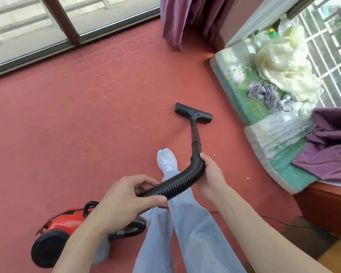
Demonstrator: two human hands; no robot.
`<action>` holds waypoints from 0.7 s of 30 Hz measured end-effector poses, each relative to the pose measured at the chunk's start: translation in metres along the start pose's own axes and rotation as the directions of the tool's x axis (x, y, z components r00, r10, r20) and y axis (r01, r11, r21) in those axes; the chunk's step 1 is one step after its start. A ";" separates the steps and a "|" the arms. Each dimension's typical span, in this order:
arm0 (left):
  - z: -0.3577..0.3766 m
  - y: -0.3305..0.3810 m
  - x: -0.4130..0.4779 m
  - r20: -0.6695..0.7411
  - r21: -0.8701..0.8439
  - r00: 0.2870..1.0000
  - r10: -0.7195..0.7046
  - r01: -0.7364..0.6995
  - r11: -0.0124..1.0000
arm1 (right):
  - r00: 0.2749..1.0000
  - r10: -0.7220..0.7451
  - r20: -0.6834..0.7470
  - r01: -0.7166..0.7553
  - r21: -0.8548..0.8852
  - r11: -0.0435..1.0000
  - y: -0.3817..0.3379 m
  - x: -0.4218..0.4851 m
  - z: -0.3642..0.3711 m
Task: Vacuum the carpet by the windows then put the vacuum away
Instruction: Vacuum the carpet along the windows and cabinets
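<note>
Vacuum canister (61, 223) sits on the red carpet (67, 125) at the person's left, its cord (274, 218) trailing behind the legs (a likely snag). Left hand (124, 196) and right hand (209, 174) each clasp the hose (177, 182); the floor head (193, 113) could strike the cushioned window seat (234, 89) beyond.
</note>
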State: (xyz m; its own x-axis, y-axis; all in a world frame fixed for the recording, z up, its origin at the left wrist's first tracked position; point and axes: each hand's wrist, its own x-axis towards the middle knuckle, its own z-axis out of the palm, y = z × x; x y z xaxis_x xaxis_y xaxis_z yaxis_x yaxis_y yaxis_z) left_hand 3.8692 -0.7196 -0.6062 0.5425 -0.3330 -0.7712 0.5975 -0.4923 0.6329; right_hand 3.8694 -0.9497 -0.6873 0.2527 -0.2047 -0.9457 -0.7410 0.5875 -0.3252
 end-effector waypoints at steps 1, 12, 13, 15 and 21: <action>0.004 -0.002 0.006 -0.066 0.024 0.998 0.003 -0.002 1.000 | 1.000 -0.004 -0.007 0.004 -0.026 1.000 -0.004 0.009 0.005; 0.014 0.002 -0.009 -0.081 0.111 0.995 0.065 -0.056 0.992 | 0.999 0.023 0.041 -0.018 -0.098 0.995 -0.017 0.004 0.001; 0.012 0.002 -0.015 -0.014 0.116 0.998 0.056 -0.054 0.992 | 0.996 0.060 0.062 -0.056 -0.065 0.996 -0.009 -0.005 -0.008; 0.007 0.001 -0.028 0.128 0.111 0.992 0.022 -0.036 0.993 | 0.988 0.131 0.083 -0.129 -0.031 0.991 0.012 -0.021 -0.023; 0.018 -0.024 -0.056 0.146 0.309 0.986 -0.078 0.029 0.951 | 0.980 0.195 0.036 -0.190 -0.100 0.977 0.037 -0.036 -0.019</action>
State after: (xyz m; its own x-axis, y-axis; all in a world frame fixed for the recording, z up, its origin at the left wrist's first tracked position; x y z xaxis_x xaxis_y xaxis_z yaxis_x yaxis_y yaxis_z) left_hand 3.8139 -0.7034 -0.5799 0.4022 -0.4076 -0.8198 0.4012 -0.7264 0.5580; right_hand 3.8209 -0.9352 -0.6651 0.1256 -0.0584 -0.9904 -0.8340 0.5344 -0.1372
